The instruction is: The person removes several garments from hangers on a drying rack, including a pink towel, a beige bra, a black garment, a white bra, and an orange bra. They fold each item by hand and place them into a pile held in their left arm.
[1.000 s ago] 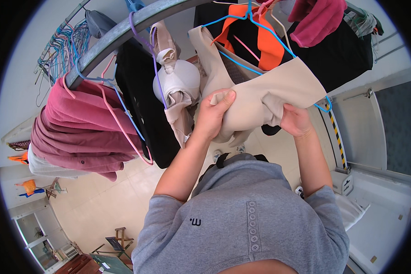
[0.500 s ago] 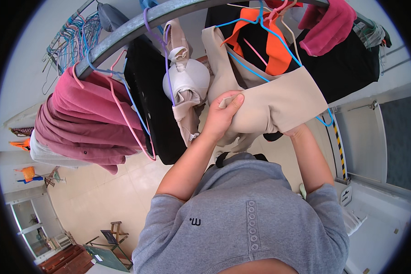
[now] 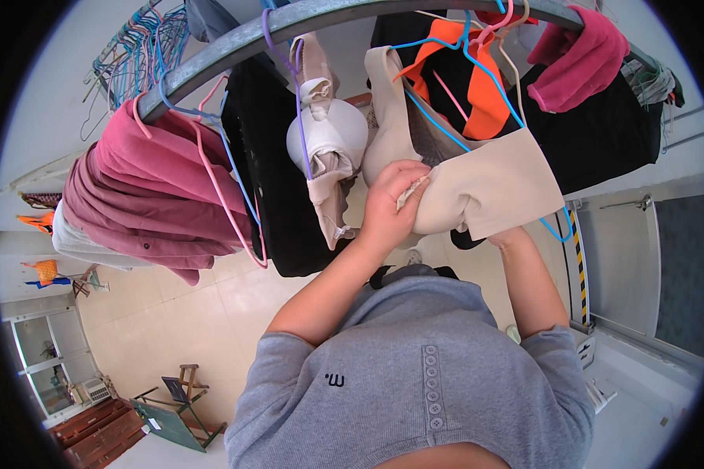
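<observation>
- The person's left hand point(image 3: 396, 202) is closed on a bunched fold of the beige garment point(image 3: 497, 180).
- The right hand point(image 3: 511, 238), apart from the left, is at the garment's lower edge; its fingers are hidden by the cloth, so whether they grip is hard to say.
- The garment is in front of the person's chest, below the rail, with a blue hanger point(image 3: 438, 125) running through its neck opening and protruding at the lower right.
- Just left, a white-and-beige bra point(image 3: 332, 137) hangs with a purple hanger point(image 3: 299, 109).
- Behind the blue hanger is an orange band point(image 3: 486, 109).
- Farther left hang a black garment point(image 3: 270, 164) and pink clothes point(image 3: 145, 195).
- A grey metal rail point(image 3: 238, 45) arches above.
- A green folding chair point(image 3: 168, 422) stands on the tiled floor point(image 3: 211, 309).
</observation>
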A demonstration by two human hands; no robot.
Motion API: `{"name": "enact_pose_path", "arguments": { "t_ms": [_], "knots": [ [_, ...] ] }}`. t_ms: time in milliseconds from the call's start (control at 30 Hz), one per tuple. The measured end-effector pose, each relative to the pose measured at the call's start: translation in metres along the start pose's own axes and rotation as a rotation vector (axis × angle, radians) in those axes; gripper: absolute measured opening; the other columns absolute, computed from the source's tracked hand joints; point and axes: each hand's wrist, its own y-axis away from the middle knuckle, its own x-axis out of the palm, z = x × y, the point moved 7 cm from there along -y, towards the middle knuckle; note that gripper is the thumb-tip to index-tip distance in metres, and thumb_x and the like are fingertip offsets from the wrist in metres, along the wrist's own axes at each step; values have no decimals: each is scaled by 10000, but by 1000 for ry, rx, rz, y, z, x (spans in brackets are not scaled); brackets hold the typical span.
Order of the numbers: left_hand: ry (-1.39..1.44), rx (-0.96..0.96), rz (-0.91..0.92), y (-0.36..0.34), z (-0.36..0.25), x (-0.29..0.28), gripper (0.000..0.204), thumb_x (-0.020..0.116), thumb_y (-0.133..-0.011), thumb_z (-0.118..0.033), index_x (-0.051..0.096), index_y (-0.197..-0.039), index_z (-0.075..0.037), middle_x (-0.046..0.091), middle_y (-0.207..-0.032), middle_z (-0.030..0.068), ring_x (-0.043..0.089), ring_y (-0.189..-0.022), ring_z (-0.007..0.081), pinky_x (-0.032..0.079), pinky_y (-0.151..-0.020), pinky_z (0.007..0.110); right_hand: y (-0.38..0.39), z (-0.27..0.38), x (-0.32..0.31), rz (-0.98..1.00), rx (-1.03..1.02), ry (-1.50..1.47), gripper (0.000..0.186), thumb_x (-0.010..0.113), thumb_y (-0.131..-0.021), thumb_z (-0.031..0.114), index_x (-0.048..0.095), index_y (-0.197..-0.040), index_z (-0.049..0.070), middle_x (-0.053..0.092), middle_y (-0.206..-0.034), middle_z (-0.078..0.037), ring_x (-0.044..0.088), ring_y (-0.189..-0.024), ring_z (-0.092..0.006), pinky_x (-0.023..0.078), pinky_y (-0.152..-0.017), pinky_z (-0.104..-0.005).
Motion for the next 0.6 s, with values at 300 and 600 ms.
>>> {"name": "enact_pose_path", "arguments": {
  "t_ms": [300, 600],
  "knots": [
    [-38, 63, 161, 10, -6, 18, 271, 726, -758, 48, 717, -1011, -49, 619, -1045, 85, 609, -949, 258, 498, -820, 346, 6, -19, -30, 58, -7, -711, 445, 643, -929, 284, 542, -1293, 48, 623, -1220, -127, 643, -1084, -257, 561, -902, -417],
    [-287, 251, 132, 11, -25, 23, 374, 746, -671, 48, 717, -1015, -96, 627, -1030, 70, 597, -906, 258, 508, -778, 354, 10, -3, -13, 164, 25, -678, 504, 694, -901, 261, 519, -1324, 51, 622, -1238, -118, 642, -1103, -240, 569, -904, -392]
  ]
}}
